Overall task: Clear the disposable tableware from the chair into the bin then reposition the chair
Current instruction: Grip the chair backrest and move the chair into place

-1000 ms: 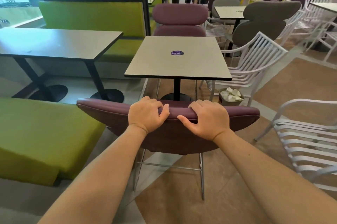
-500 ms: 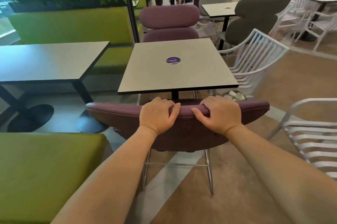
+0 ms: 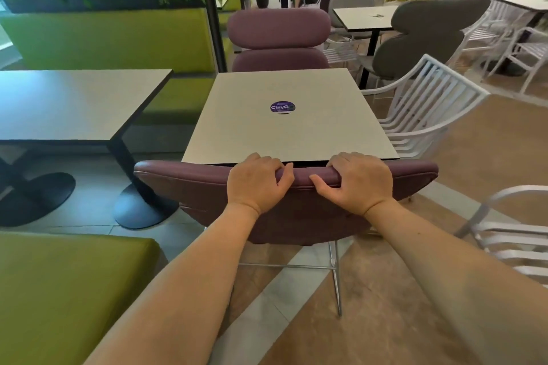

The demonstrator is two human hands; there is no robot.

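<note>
A maroon padded chair (image 3: 184, 186) on thin metal legs stands right in front of me, its backrest top up against the near edge of a square grey table (image 3: 267, 133). My left hand (image 3: 256, 180) grips the top of the backrest left of centre, fingers curled over it. My right hand (image 3: 360, 180) grips the same top edge just to the right. The seat is hidden under the table and behind the backrest. No bin or disposable tableware is in view.
A green bench (image 3: 59, 290) lies at my near left, a second grey table (image 3: 74, 103) beyond it. White slatted chairs stand at the right (image 3: 421, 115) and near right (image 3: 516, 243). Another maroon chair (image 3: 278, 38) faces me across the table.
The chair has moved forward under the table with both hands on its backrest. The bin with crumpled paper beside the white chair has gone out of sight.
</note>
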